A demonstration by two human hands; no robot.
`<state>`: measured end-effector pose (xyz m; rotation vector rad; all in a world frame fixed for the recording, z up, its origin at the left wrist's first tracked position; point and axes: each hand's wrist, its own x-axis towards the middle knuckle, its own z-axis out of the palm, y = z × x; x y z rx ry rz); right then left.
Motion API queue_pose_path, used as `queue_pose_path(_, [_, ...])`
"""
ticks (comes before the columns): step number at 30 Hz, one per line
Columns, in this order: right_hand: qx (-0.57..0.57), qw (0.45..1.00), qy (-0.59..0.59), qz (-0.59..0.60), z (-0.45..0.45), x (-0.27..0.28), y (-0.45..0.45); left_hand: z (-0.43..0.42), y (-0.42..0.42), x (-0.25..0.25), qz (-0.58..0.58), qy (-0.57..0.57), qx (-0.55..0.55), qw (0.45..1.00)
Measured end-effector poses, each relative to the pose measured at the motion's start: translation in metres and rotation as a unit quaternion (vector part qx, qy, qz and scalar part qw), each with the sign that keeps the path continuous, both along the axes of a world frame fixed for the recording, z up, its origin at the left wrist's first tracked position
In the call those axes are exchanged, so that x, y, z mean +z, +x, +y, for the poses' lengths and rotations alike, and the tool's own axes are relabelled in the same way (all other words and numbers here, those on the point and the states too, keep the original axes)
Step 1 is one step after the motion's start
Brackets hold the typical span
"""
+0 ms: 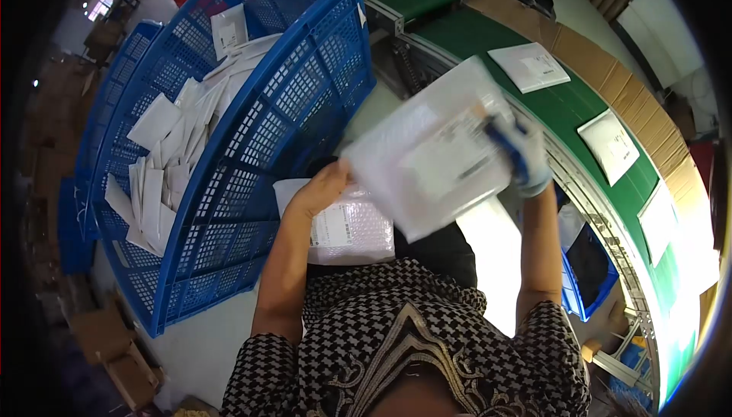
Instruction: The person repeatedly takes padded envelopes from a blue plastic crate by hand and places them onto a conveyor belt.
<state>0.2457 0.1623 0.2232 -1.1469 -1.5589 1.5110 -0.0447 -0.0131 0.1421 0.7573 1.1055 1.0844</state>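
A large white package (427,161) with a label is tilted and slightly blurred in front of me. My left hand (326,188), bare, grips its left corner. On its right side is my right hand (522,150), in a white and blue glove, its fingers closed on the package edge. Below, a bubble-wrapped package (351,226) with a label lies near my lap, partly behind my left forearm. Left of me, a large blue crate (267,112) holds several white envelopes (164,150).
A green conveyor belt (602,165) curves along the right with several white packages (530,66) on it. Cardboard (595,59) lines its outer edge. A smaller blue bin (572,283) stands under the belt. Brown boxes (103,333) lie at the lower left.
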Motion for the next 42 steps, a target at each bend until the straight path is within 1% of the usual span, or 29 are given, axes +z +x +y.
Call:
queue_pose_path(1, [-0.041, 0.999, 0.031, 0.016, 0.013, 0.023, 0.004, 0.003, 0.003, 0.007, -0.025, -0.003, 0.011, 1.0])
queue_pose_path(2, [-0.095, 0.992, 0.065, 0.058, 0.033, 0.024, 0.008, 0.005, 0.006, 0.011, -0.024, 0.001, 0.008, 1.0])
queue_pose_path(3, [-0.148, 0.979, 0.099, 0.099, 0.059, 0.022, 0.013, 0.006, 0.01, 0.014, 0.071, 0.037, -0.027, 0.996])
queue_pose_path(4, [-0.139, 0.966, 0.095, 0.196, 0.086, 0.014, 0.02, 0.006, 0.014, 0.017, 0.166, 0.072, -0.062, 0.981])
queue_pose_path(6, [-0.207, 0.947, 0.021, 0.245, 0.129, -0.002, 0.029, 0.007, 0.022, 0.022, 0.349, 0.142, -0.125, 0.918])
queue_pose_path(7, [-0.208, 0.947, 0.023, 0.245, 0.129, -0.018, 0.03, 0.008, 0.026, 0.024, 0.349, 0.145, -0.126, 0.917])
queue_pose_path(10, [-0.08, 0.988, 0.117, 0.057, 0.117, -0.087, 0.028, 0.01, 0.034, 0.028, 0.407, 0.104, -0.133, 0.898])
queue_pose_path(12, [0.013, 0.982, 0.175, -0.071, 0.099, -0.112, 0.028, 0.011, 0.033, 0.03, 0.427, 0.087, -0.128, 0.891])
queue_pose_path(13, [0.115, 0.987, 0.104, -0.047, 0.062, -0.106, 0.02, 0.013, 0.03, 0.03, 0.409, 0.115, -0.094, 0.9])
queue_pose_path(14, [0.083, 0.983, -0.153, 0.061, 0.029, -0.1, 0.005, 0.015, 0.027, 0.03, 0.391, 0.14, -0.062, 0.908])
queue_pose_path(15, [0.155, 0.968, -0.13, 0.152, 0.0, -0.106, -0.001, 0.015, 0.024, 0.03, 0.373, 0.162, -0.032, 0.913])
queue_pose_path(16, [0.213, 0.969, -0.102, 0.071, -0.029, -0.082, -0.01, 0.014, 0.02, 0.031, 0.355, 0.181, -0.003, 0.917])
queue_pose_path(18, [0.169, 0.969, -0.093, 0.153, -0.07, -0.073, -0.023, 0.027, 0.025, 0.057, 0.317, 0.218, 0.074, 0.92])
queue_pose_path(19, [0.173, 0.967, -0.102, 0.158, -0.085, -0.067, -0.028, 0.034, 0.034, 0.074, 0.323, 0.207, 0.075, 0.92])
queue_pose_path(21, [0.19, 0.931, -0.112, 0.29, -0.099, -0.055, -0.037, 0.052, 0.051, 0.098, 0.277, 0.221, 0.102, 0.93])
queue_pose_path(22, [0.194, 0.931, -0.11, 0.289, -0.105, -0.053, -0.041, 0.052, 0.052, 0.099, 0.277, 0.223, 0.107, 0.928])
queue_pose_path(24, [0.137, 0.953, -0.155, 0.223, -0.117, -0.051, -0.047, 0.058, 0.057, 0.099, 0.342, 0.269, 0.123, 0.892])
queue_pose_path(26, [0.07, 0.965, -0.198, 0.154, -0.119, -0.05, -0.045, 0.066, 0.064, 0.097, 0.4, 0.315, 0.136, 0.849])
queue_pose_path(28, [0.049, 0.969, -0.199, 0.137, -0.109, -0.048, -0.034, 0.053, 0.053, 0.091, 0.489, 0.337, 0.19, 0.782])
queue_pose_path(29, [0.031, 0.97, -0.204, 0.125, -0.104, -0.047, -0.028, 0.041, 0.045, 0.087, 0.513, 0.321, 0.207, 0.768])
queue_pose_path(31, [-0.002, 0.971, -0.215, 0.104, -0.091, -0.043, -0.019, 0.016, 0.027, 0.063, 0.48, 0.267, 0.234, 0.803])
queue_pose_path(33, [-0.078, 0.984, -0.144, 0.068, -0.071, -0.036, -0.012, -0.012, 0.018, 0.026, 0.394, 0.202, 0.259, 0.859])
queue_pose_path(34, [-0.051, 0.99, -0.119, 0.055, -0.051, -0.033, -0.003, -0.028, 0.023, 0.015, 0.395, 0.138, 0.266, 0.868])
queue_pose_path(36, [-0.121, 0.985, -0.05, 0.111, -0.02, -0.027, -0.003, -0.046, 0.037, 0.002, 0.476, 0.193, 0.251, 0.82])
queue_pose_path(38, [-0.176, 0.962, -0.011, 0.207, 0.012, -0.011, -0.01, -0.048, 0.041, 0.003, 0.49, 0.201, 0.244, 0.812])
queue_pose_path(39, [-0.194, 0.971, 0.029, 0.134, 0.042, -0.019, -0.003, -0.049, 0.043, 0.004, 0.503, 0.206, 0.243, 0.803])
queue_pose_path(40, [-0.207, 0.961, 0.146, 0.112, 0.068, -0.03, -0.001, -0.049, 0.045, 0.005, 0.516, 0.211, 0.244, 0.793])
queue_pose_path(41, [-0.219, 0.936, 0.26, 0.09, 0.088, -0.03, -0.003, -0.05, 0.046, 0.005, 0.53, 0.216, 0.244, 0.783])
queue_pose_path(42, [-0.226, 0.853, 0.47, -0.022, 0.124, -0.035, -0.002, -0.052, 0.047, 0.005, 0.53, 0.218, 0.245, 0.782])
